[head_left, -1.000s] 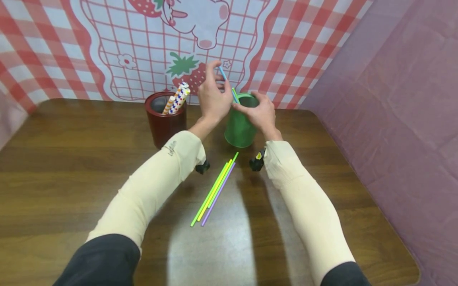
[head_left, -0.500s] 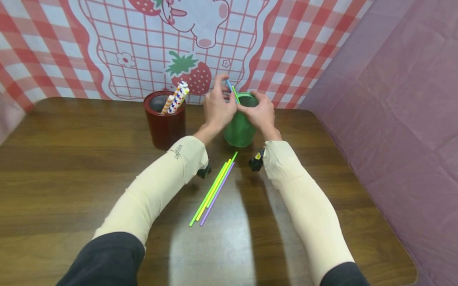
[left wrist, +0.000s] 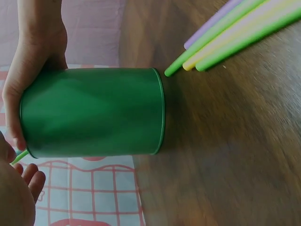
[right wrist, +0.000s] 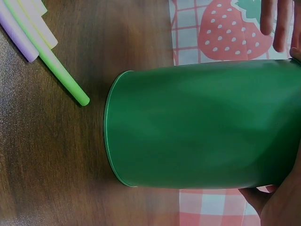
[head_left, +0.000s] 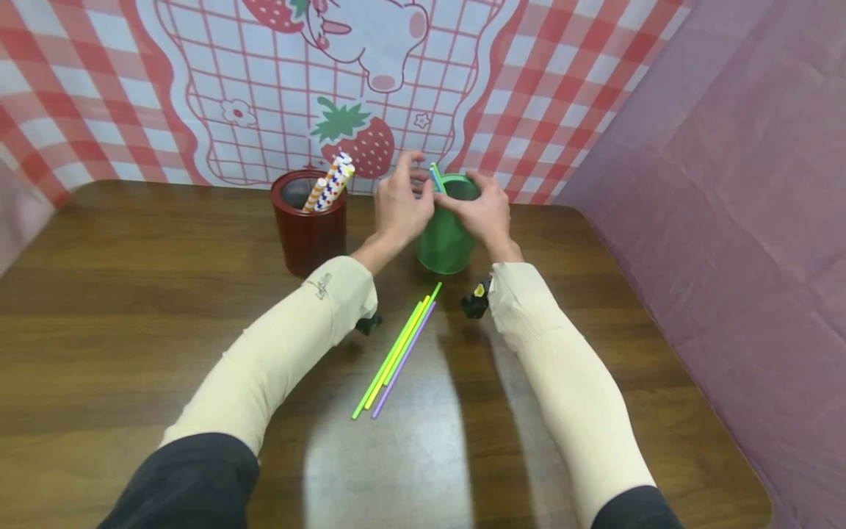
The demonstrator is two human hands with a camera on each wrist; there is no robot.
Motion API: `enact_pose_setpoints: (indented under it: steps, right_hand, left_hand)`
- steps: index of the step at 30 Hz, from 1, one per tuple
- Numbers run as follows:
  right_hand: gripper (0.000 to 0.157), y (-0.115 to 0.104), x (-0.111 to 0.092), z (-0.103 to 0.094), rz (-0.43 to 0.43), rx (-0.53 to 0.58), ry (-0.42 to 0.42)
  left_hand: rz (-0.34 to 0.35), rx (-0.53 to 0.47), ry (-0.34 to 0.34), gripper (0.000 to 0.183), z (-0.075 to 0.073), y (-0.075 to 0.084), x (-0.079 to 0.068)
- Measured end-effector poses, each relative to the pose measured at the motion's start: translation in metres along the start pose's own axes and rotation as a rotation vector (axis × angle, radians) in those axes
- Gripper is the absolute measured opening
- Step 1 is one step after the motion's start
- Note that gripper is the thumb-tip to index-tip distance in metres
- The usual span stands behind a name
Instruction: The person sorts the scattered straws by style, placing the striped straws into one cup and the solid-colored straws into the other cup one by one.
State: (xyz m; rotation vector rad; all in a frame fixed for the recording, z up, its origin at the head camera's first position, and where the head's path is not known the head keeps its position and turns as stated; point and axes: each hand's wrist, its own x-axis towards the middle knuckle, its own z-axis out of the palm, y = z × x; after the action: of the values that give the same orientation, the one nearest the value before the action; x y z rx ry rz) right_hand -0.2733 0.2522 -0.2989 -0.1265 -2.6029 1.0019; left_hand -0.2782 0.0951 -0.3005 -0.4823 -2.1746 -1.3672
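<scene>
A green can (head_left: 444,239) stands upright on the wooden table, with a green straw and a blue straw (head_left: 435,176) leaning out over its left rim. My right hand (head_left: 487,213) grips the can's upper rim, thumb at the near left and fingers round the right side. Beside the straws, my left hand (head_left: 405,204) has its thumb close to them and its fingers spread loosely. In the left wrist view, the fingers (left wrist: 35,179) of that hand are apart from the straw ends at the rim. The lower parts of these straws are hidden in the can.
Green, yellow and purple straws (head_left: 399,353) lie together on the table (head_left: 165,353) in front of the can. A dark red can (head_left: 309,239) with several patterned white tubes (head_left: 327,187) stands to the left. Behind hangs a checked strawberry cloth (head_left: 231,73).
My left hand has lowered the blue straw into the green can beside the green straw, then drawn slightly left. My right hand has kept its grip on the can.
</scene>
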Motion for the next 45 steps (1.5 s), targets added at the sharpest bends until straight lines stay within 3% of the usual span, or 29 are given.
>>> enact_pose_setpoints:
  steps: [3, 10, 16, 20, 23, 26, 32, 38, 45]
  right_hand:
    - [0.09, 0.001, 0.0, 0.0, 0.01, -0.003, 0.001]
    - [0.092, 0.002, 0.0, -0.001, 0.01, -0.009, 0.009]
    - [0.091, 0.003, 0.0, -0.001, 0.014, -0.015, 0.004]
    - [0.09, 0.003, 0.001, -0.001, 0.011, -0.018, 0.013]
    - [0.091, 0.003, 0.0, -0.001, 0.003, -0.012, 0.02]
    - [0.091, 0.002, 0.0, -0.002, 0.0, -0.006, 0.02]
    - [0.09, 0.0, 0.002, -0.001, 0.007, -0.012, 0.016]
    - [0.09, -0.001, 0.0, 0.001, 0.007, -0.014, 0.011]
    - [0.09, -0.001, 0.0, 0.0, 0.006, -0.011, 0.011]
  left_hand:
    - [-0.015, 0.053, -0.059, 0.029, -0.005, -0.001, -0.004]
    - [-0.07, 0.21, -0.286, 0.017, -0.015, -0.011, -0.025]
    - [-0.03, 0.373, -0.56, 0.017, -0.013, -0.013, -0.052]
    - [-0.021, 0.45, -0.74, 0.026, -0.009, -0.009, -0.067]
    - [-0.013, 0.489, -0.839, 0.034, -0.006, -0.006, -0.074]
    - [-0.005, 0.512, -0.874, 0.035, -0.003, -0.004, -0.079]
    - [0.011, 0.534, -0.855, 0.034, 0.0, -0.002, -0.08]
    - [0.037, 0.562, -0.887, 0.032, 0.002, 0.002, -0.08]
    - [-0.014, 0.522, -0.894, 0.024, 0.0, 0.003, -0.078]
